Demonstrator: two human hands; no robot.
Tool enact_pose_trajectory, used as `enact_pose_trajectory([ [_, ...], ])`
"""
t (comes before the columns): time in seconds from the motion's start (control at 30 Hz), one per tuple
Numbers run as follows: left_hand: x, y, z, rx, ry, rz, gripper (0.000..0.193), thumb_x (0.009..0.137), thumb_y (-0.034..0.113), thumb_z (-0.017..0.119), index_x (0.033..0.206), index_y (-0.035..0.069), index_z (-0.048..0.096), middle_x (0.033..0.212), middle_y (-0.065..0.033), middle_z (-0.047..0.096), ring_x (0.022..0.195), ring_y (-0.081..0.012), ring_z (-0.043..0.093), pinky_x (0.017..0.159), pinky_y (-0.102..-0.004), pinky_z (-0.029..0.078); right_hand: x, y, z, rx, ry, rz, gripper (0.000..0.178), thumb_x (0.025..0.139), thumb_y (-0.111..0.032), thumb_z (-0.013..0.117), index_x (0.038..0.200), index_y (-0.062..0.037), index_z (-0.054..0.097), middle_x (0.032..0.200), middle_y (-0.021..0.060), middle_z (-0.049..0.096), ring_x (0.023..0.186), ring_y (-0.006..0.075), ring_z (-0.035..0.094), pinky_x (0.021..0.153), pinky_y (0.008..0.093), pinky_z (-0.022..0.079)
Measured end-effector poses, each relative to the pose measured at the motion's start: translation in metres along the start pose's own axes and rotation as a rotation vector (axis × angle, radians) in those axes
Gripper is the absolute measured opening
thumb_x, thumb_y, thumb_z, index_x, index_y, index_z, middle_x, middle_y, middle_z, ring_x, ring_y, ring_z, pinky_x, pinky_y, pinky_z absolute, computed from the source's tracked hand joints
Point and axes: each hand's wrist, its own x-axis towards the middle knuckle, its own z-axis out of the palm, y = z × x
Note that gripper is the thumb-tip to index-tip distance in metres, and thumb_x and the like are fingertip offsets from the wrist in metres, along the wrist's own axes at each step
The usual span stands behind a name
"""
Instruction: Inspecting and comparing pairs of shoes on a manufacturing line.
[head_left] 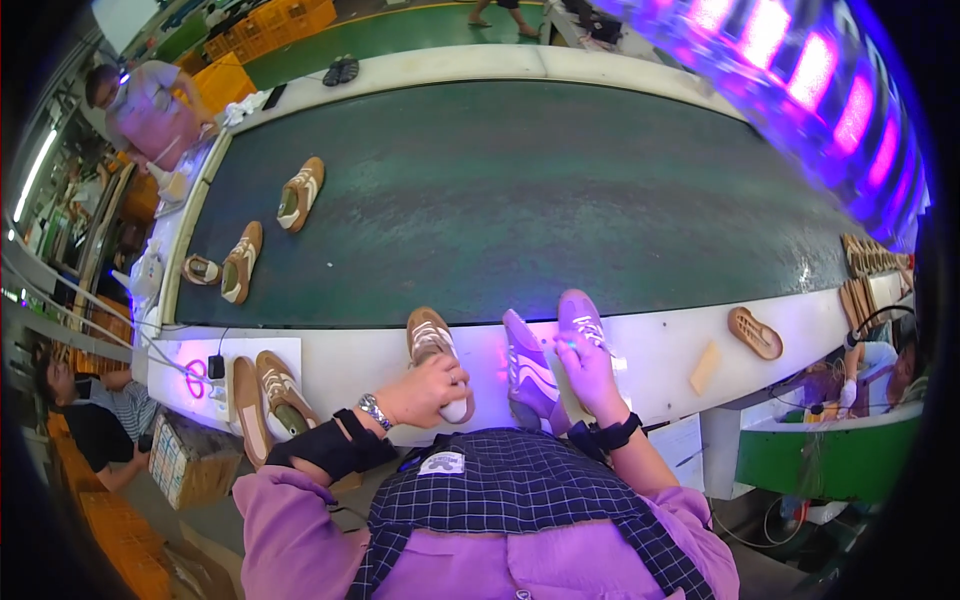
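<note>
On the white ledge in front of me, my left hand [428,391] is closed over the heel half of a tan sneaker [425,326] with white laces, toe pointing away. To its right, my right hand [590,378] grips another sneaker [580,305], tinted purple by the light. A small teal spot shows at the right fingers; I cannot make out what it is. Between the two hands a third sneaker [532,365] lies tipped on its side, white stripes showing. My fingers and palms hide much of both held shoes.
A dark green belt [520,190] stretches beyond the ledge, with several sneakers [301,194] at its left. A glowing purple lamp [810,80] overhangs the right. A brown sole [755,334] and tan piece [705,367] lie rightward; another sneaker [285,390] stands left. Co-workers are at left.
</note>
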Motion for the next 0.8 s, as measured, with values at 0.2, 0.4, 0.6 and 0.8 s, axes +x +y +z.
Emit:
enact_pose_trajectory([
  [0.2,-0.058,-0.022,0.072,-0.063,0.773,-0.619,0.04,0.073,0.022,0.067,0.108,0.005,0.057,0.105,-0.013,0.055,0.098,-0.0257,0.052,0.086,-0.0368,0.043,-0.016,0.039,0.036,-0.058,-0.288,0.335,0.071,0.072,-0.04,0.073,0.119,0.0069,0.047,0.111,0.0262,0.058,0.104,0.0356,0.058,0.088,0.038,0.046],
  [0.4,-0.074,-0.045,0.128,-0.982,0.958,-1.154,0.032,0.093,0.034,0.048,0.1,0.004,0.056,0.082,-0.0015,0.056,0.063,-0.0102,0.051,0.055,-0.0244,0.043,0.01,0.03,0.056,0.268,-0.413,0.369,0.071,0.072,-0.033,0.074,0.124,0.005,0.045,0.113,0.0174,0.059,0.104,0.0256,0.058,0.089,0.0346,0.046],
  [0.6,-0.067,-0.041,0.091,-1.474,0.892,-1.108,0.031,0.084,0.031,0.061,0.095,0.002,0.059,0.077,-0.0021,0.06,0.062,-0.0097,0.054,0.057,-0.0233,0.042,0.035,0.006,0.113,0.894,-0.562,0.339,0.06,0.078,-0.018,0.069,0.129,0.0016,0.043,0.119,0.0099,0.057,0.107,0.0187,0.055,0.095,0.0308,0.044],
  [0.8,-0.069,-0.033,0.064,-2.027,0.983,-0.797,0.034,0.086,0.024,0.056,0.108,-0.002,0.058,0.098,-0.0135,0.066,0.087,-0.0221,0.065,0.082,-0.0344,0.053,0.036,-0.008,0.112,1.067,-0.638,0.533,0.055,0.079,-0.017,0.068,0.126,0.002,0.046,0.116,0.0114,0.058,0.105,0.0203,0.058,0.094,0.0332,0.046],
])
